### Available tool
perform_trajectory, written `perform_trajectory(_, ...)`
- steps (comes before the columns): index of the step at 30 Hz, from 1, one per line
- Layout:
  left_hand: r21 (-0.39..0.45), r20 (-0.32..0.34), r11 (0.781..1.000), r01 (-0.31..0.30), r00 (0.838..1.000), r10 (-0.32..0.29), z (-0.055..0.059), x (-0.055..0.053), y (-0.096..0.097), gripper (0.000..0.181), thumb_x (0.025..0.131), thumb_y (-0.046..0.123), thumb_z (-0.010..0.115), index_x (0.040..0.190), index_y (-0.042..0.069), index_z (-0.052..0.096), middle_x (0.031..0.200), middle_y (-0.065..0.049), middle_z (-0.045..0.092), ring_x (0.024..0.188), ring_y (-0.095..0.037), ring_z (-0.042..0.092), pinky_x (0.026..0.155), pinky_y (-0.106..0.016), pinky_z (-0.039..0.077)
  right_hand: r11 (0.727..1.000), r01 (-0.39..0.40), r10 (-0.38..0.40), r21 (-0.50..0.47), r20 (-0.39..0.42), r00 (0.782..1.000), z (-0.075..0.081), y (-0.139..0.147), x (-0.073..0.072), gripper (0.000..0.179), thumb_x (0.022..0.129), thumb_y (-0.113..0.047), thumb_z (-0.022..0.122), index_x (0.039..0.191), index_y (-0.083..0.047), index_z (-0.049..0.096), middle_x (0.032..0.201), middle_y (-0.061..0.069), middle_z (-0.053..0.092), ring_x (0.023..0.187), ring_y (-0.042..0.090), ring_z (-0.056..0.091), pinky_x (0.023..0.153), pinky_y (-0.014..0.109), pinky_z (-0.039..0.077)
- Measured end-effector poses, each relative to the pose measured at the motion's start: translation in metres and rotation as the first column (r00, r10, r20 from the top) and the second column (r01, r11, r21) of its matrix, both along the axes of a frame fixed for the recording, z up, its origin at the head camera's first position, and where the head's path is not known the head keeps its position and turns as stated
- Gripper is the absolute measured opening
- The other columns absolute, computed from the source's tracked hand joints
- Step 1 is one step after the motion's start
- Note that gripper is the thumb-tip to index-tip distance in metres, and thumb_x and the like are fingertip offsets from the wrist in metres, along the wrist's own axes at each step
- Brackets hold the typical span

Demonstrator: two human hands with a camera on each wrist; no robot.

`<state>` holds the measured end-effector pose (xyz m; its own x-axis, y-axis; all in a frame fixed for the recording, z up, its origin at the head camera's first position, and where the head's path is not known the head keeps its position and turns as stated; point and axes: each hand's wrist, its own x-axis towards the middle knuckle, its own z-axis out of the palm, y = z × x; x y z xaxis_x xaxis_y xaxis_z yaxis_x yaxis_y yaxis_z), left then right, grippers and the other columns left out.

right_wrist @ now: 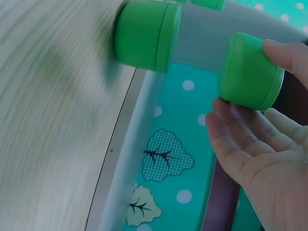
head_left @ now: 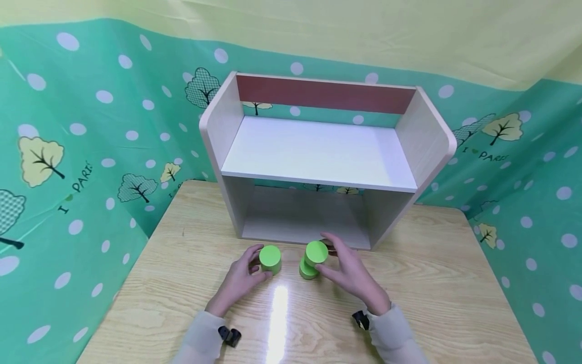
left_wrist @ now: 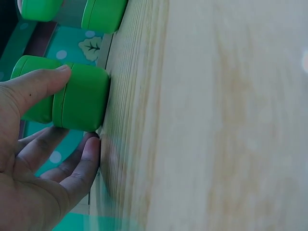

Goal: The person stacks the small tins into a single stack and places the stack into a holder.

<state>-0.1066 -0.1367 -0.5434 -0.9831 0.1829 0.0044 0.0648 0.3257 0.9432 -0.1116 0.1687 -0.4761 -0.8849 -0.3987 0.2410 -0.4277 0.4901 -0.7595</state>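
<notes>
My left hand (head_left: pixel 240 279) curls round a stack of two green round jars, with the upper jar (left_wrist: pixel 34 91) sitting on the lower jar (left_wrist: pixel 83 97). The thumb lies across the seam between them, and the fingers are at the opposite side. My right hand (head_left: pixel 349 267) holds another green jar (right_wrist: pixel 250 72) between thumb and fingertips, raised off the table. Below it, a fourth green jar (right_wrist: pixel 144 36) stands on the table, apart from the held one. From the head view, the raised jar partly covers this standing jar (head_left: pixel 308 270).
Behind the hands stands a two-level shelf unit (head_left: pixel 318 151) with white boards and a reddish back strip. It rests on the wood-grain table (head_left: pixel 454 283). A green dotted curtain (head_left: pixel 91 177) hangs round the back and sides.
</notes>
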Motion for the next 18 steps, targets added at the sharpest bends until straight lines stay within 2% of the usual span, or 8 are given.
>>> perform_trajectory(8,0.002,0.012,1.0,0.002,1.0,-0.002,0.0,0.0,0.0,0.078,0.078,0.01,0.086,0.145,0.006,0.047,0.136,-0.01,0.061,0.12,-0.027,0.059,0.1,-0.041,0.053,0.999,-0.023,0.023,0.041,-0.014,1.0,0.006,-0.015,-0.007,0.077,0.086,-0.014,0.082,0.149,-0.006,0.038,0.14,0.013,0.054,0.12,0.027,0.058,0.096,0.046,0.055)
perform_trajectory(14,-0.006,0.011,1.0,-0.002,1.0,0.002,0.0,0.0,0.0,0.078,0.078,0.013,0.087,0.145,0.006,0.047,0.135,-0.011,0.061,0.12,-0.028,0.06,0.1,-0.042,0.053,0.997,-0.07,0.07,0.022,-0.006,0.998,0.008,-0.028,-0.012,0.079,0.084,-0.011,0.082,0.148,-0.001,0.037,0.134,0.015,0.056,0.117,0.028,0.059,0.094,0.045,0.056)
perform_trajectory(18,-0.013,0.008,1.0,-0.003,1.0,0.003,0.0,0.0,0.0,0.079,0.079,0.013,0.086,0.146,0.006,0.046,0.136,-0.011,0.06,0.12,-0.028,0.06,0.099,-0.04,0.053,0.996,-0.088,0.088,0.022,-0.004,0.996,0.01,-0.039,-0.015,0.079,0.084,-0.012,0.082,0.149,-0.004,0.037,0.132,0.014,0.057,0.114,0.027,0.06,0.093,0.044,0.057)
